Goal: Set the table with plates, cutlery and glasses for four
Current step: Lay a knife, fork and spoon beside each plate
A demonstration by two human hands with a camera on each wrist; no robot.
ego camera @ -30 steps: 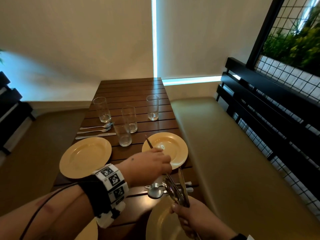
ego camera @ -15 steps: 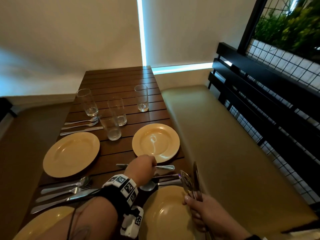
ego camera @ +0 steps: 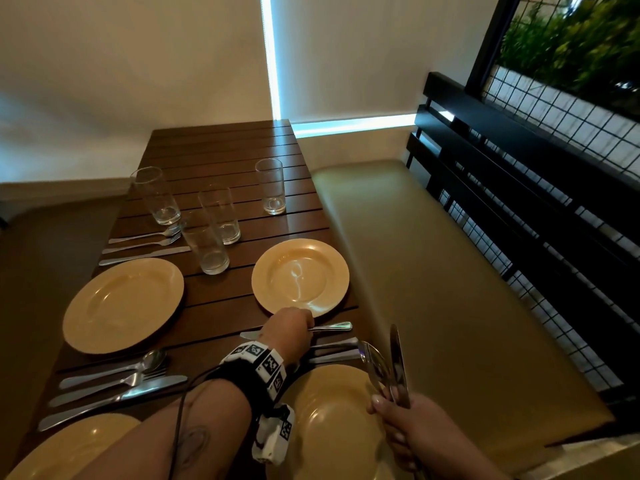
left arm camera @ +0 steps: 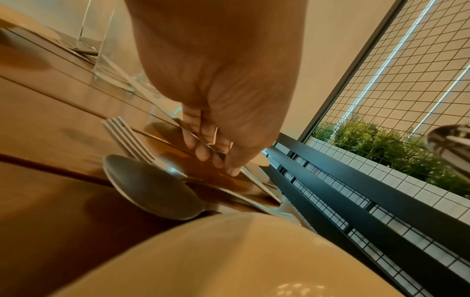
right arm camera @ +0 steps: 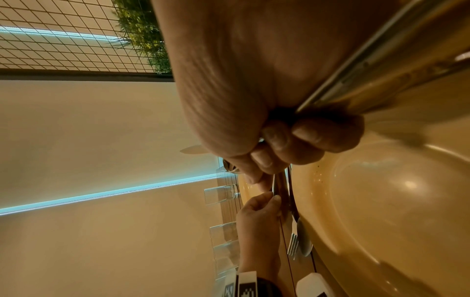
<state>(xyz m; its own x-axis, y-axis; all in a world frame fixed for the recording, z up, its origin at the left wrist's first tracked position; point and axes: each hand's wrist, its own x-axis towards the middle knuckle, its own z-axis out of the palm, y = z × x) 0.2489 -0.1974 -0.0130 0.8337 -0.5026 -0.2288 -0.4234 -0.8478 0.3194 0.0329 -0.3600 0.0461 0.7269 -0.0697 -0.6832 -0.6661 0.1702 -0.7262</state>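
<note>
The head camera looked down over the table (ego camera: 221, 157). The left wrist camera sat close, low over it; the right wrist camera was turned sideways. All showed the near plate (ego camera: 332, 410).

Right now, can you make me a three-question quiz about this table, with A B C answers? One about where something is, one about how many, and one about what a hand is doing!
1. Where is the knife that the left hand touches?
A. Between the two plates by the bench
B. Inside a glass
C. On the bench

2. How many glasses stand on the table?
A. Two
B. Four
C. Six

3. What is the right hand doing?
A. Lying flat and empty
B. Gripping cutlery upright
C. Holding a glass

Answers:
1 A: it lies on the wood between the far right plate and the near one.
2 B: four clear glasses are countable.
3 B: its fingers curl round a spoon and knife bundle.
</note>
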